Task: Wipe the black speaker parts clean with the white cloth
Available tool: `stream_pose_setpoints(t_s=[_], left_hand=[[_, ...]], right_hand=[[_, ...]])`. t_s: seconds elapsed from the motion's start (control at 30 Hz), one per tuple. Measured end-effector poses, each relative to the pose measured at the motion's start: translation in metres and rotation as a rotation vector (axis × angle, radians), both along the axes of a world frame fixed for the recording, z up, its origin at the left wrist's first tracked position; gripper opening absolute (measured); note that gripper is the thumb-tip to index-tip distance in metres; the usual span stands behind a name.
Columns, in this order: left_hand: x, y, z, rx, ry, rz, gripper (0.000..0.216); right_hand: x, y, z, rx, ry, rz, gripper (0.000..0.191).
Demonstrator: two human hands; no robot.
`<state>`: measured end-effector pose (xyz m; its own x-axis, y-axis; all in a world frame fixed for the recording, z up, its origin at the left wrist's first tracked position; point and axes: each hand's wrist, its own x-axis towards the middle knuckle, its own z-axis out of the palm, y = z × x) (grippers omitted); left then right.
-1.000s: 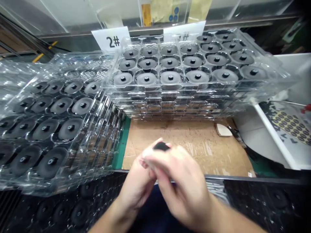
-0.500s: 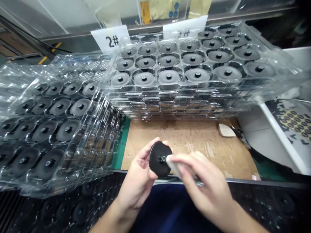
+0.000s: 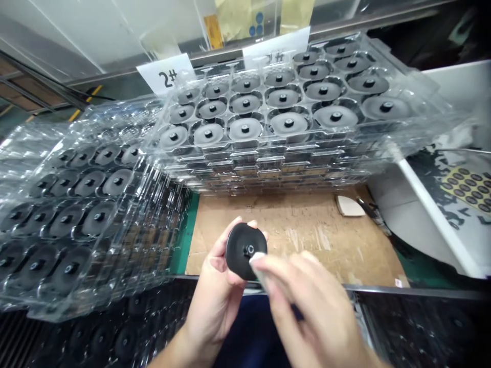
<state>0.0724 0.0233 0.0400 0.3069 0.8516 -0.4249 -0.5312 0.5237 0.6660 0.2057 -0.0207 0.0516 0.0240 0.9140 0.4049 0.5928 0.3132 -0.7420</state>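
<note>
A round black disc (image 3: 241,244) with a short raised stub at its centre is tilted towards me, gripped around the edge by my left hand (image 3: 218,286). My right hand (image 3: 307,301), blurred by motion, pinches a whitish cloth-like piece (image 3: 261,268) against the lower right of the disc, close to the stub. Much of that piece is hidden by my fingers, so its exact kind is unclear. Both hands are above the front edge of the cardboard-covered bench (image 3: 307,235).
Stacked clear plastic trays (image 3: 245,145) of similar discs stand behind the cardboard. Another tray stack (image 3: 115,204) rises on the left. Paper signs (image 3: 166,74) stand at the back. A white-topped blade-like tool (image 3: 350,206) lies at right, near a sheet of oval stickers (image 3: 466,189).
The disc has turned to face the camera a little more. My right hand with the whitish piece has shifted down and left across it. The whole view has moved slightly.
</note>
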Motion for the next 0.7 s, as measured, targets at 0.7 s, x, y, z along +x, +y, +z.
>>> stream_pose_setpoints(t_s=[0.7], left_hand=[[0.026,-0.008,-0.007,-0.015,-0.019,-0.148,0.053]], right_hand=[[0.036,-0.003,-0.011,-0.106,0.259,-0.163,0.031]])
